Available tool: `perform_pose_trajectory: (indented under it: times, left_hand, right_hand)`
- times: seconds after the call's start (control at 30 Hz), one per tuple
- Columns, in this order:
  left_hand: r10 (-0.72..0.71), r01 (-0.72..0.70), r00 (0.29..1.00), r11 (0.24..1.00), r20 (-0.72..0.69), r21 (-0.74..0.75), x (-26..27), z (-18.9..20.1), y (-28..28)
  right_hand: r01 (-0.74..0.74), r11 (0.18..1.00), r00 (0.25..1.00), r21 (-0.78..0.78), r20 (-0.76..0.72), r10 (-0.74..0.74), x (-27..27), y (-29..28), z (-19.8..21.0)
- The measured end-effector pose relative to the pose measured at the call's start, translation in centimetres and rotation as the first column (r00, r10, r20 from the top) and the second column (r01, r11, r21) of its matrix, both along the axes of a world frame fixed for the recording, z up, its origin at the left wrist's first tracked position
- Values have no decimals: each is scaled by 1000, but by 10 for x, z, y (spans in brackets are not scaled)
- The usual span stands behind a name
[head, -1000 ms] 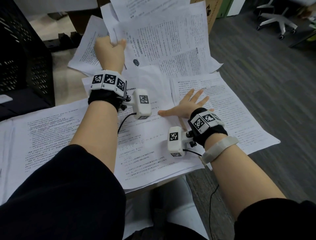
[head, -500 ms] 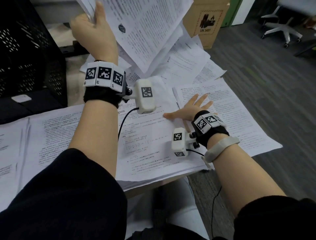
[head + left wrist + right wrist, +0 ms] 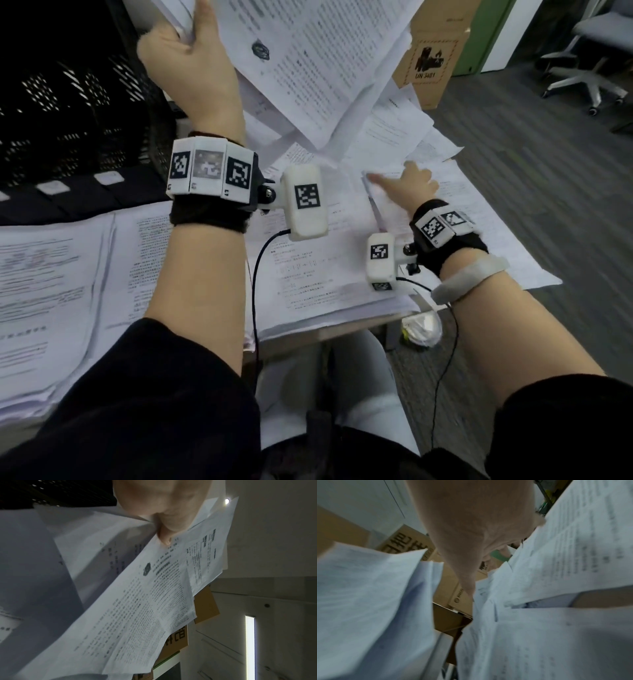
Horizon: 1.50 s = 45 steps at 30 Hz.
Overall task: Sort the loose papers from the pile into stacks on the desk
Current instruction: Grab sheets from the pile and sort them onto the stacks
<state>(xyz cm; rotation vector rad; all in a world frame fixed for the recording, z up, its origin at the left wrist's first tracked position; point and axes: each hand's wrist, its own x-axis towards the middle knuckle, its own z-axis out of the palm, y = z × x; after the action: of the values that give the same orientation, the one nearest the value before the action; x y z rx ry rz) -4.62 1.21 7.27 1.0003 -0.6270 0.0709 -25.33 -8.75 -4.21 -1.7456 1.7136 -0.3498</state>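
My left hand [image 3: 185,68] is raised at the top left and grips a bundle of printed sheets [image 3: 308,61] by one edge. They hang down and to the right over the loose pile [image 3: 394,137]. In the left wrist view the thumb [image 3: 163,513] pinches the sheets [image 3: 137,601]. My right hand [image 3: 411,186] rests on the right stack [image 3: 479,222], thumb stretched left to the sheet's corner, fingers bent onto the paper and blurred. The right wrist view shows my right hand [image 3: 471,527] beside blurred paper [image 3: 573,547]. A middle stack [image 3: 325,274] and a left stack [image 3: 51,291] lie flat.
A black mesh crate [image 3: 68,120] stands at the back left. A cardboard box [image 3: 431,58] sits behind the pile. The desk's front edge [image 3: 342,334] is near my lap, the right stack overhangs it, and an office chair [image 3: 582,78] stands on the grey carpet.
My left hand has lifted the bundle of sheets up off the pile. My right hand has slid forward along the right stack and its spread fingers have bent.
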Motion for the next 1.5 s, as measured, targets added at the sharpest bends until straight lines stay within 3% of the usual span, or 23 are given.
perform_pose_trajectory:
  times: [0.03,0.1,0.2,0.3,0.43,0.8,1.23,1.5]
  left_hand:
    - [-33,33,999,999,-2,32,-1,0,6]
    - [-75,75,996,997,-55,14,-10,-2,20]
    - [-99,109,980,993,-170,50,-21,-12,36]
    - [-129,148,953,988,-273,52,-36,-20,51]
    - [-215,234,911,972,-353,12,-53,-30,71]
    - [-287,341,811,940,-510,12,-69,-63,117]
    - [-364,423,665,903,-653,-72,-83,-69,132]
    - [-368,491,612,871,-700,-29,-71,-71,132]
  right_hand:
    - [41,998,983,-57,184,-30,-2,4,9]
    - [113,991,855,-77,516,-57,-4,19,29]
    - [20,1000,686,1,728,-14,-7,43,45]
    - [-69,998,584,3,811,38,-10,69,44]
    - [7,1000,438,-28,899,22,-14,97,34]
    - [126,988,242,87,963,-115,-34,133,11]
    - [165,985,346,-40,938,-20,-44,141,7]
    - [160,982,399,-104,916,32,-50,138,9]
